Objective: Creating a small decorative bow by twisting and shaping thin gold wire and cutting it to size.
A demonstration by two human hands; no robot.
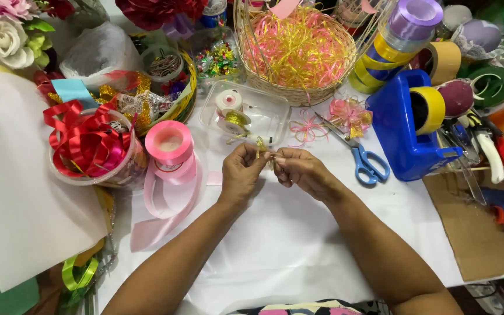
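My left hand (241,172) and my right hand (302,171) meet over the white table (287,245), fingertips pinched together on a small piece of thin gold ribbon (262,146). The ribbon sticks up a little above my left fingers. Just beyond my hands stands a clear plastic tray (266,114) holding small spools of gold and white ribbon. A pink ribbon roll (169,143) sits to the left of my left hand, its loose tail trailing toward me.
Blue-handled scissors (361,156) lie right of my right hand, beside a blue tape dispenser (406,131) with a yellow roll. A wicker basket (298,93) of yellow and pink shreds stands behind. A tub of red ribbon (88,146), white paper (13,192) and small finished bows (350,114) lie around.
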